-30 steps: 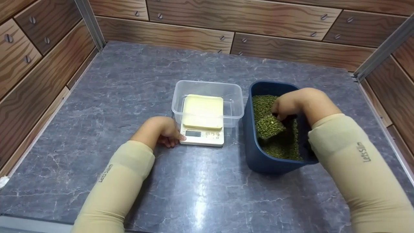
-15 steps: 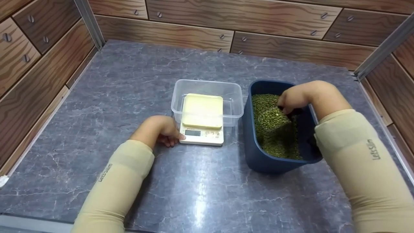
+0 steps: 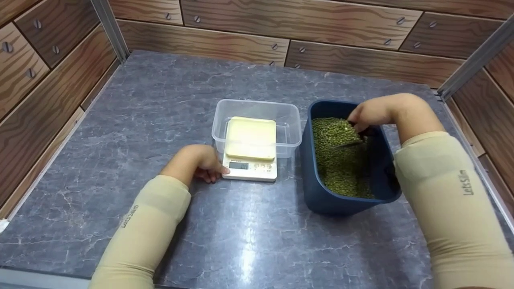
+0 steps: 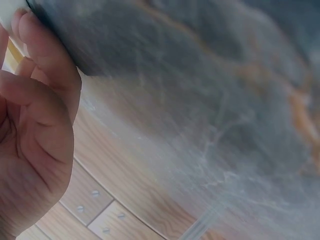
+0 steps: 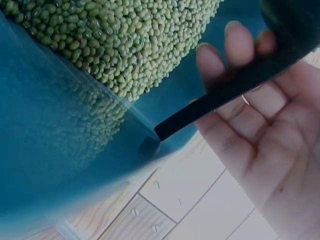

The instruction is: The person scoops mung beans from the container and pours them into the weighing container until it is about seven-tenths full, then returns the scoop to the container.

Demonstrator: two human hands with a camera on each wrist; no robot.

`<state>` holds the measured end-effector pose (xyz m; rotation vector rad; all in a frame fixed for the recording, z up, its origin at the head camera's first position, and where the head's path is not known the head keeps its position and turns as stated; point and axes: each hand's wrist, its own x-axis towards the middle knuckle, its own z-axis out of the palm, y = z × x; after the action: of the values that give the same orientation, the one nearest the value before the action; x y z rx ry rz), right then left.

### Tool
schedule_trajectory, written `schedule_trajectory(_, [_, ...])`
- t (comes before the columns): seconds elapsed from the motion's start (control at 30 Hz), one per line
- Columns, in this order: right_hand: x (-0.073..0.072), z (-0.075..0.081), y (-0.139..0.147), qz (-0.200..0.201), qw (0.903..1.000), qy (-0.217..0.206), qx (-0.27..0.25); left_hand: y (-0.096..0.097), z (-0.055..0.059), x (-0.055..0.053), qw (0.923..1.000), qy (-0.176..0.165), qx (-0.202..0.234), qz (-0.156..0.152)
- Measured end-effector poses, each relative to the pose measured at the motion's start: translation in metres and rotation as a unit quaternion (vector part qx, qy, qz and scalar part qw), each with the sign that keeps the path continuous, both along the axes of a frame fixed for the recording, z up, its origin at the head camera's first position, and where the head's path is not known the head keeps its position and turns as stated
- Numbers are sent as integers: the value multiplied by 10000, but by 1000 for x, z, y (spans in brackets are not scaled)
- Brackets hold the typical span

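My left hand (image 3: 202,160) rests at the front left corner of a white kitchen scale (image 3: 265,171), one digit on top of the corner. The other fingers lie loosely bent beside it. Over the scale's yellow plate stands a clear plastic container (image 3: 295,138) with no contents visible. To the right, my right hand (image 3: 375,112) grips the black handle (image 5: 220,97) of a scoop (image 3: 348,144) inside a dark blue bin (image 3: 311,168). Green mung beans (image 3: 345,182) partly fill the bin, and more are heaped in the scoop.
A grey marbled tabletop (image 3: 168,92) lies under everything. Wood-patterned panels (image 3: 241,40) close it in at the back and both sides, with metal posts (image 3: 110,30) at the corners. Beige sleeves (image 3: 148,224) cover the forearms.
The right hand and the bean-filled scoop have moved toward the back right of the bin, and the scoop has tilted. The left hand, scale and clear container have stayed in place.
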<state>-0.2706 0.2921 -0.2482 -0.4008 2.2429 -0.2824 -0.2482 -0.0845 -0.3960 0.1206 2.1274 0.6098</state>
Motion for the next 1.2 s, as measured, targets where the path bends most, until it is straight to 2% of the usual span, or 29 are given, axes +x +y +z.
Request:
schedule_trajectory(0.47, [-4, 8, 5, -375, 9984, -206, -360, 0, -1, 1, 10000, -15, 60, 14])
schedule_trajectory(0.8, [-5, 17, 15, -390, 9984, -350, -215, -1, -1, -1, 10000, -28, 48, 50])
schedule_trajectory(1.0, [-5, 17, 21, -353, 9993, -133, -36, -1, 1, 1, 10000, -19, 33, 74])
schedule_trajectory(1.1, [-5, 17, 24, -492, 9987, -142, -59, -1, 1, 1, 10000, -13, 25, 27])
schedule_trajectory(1.2, [-6, 16, 25, -819, 9961, -215, -230, -1, 1, 0, 10000, -45, 23, 37])
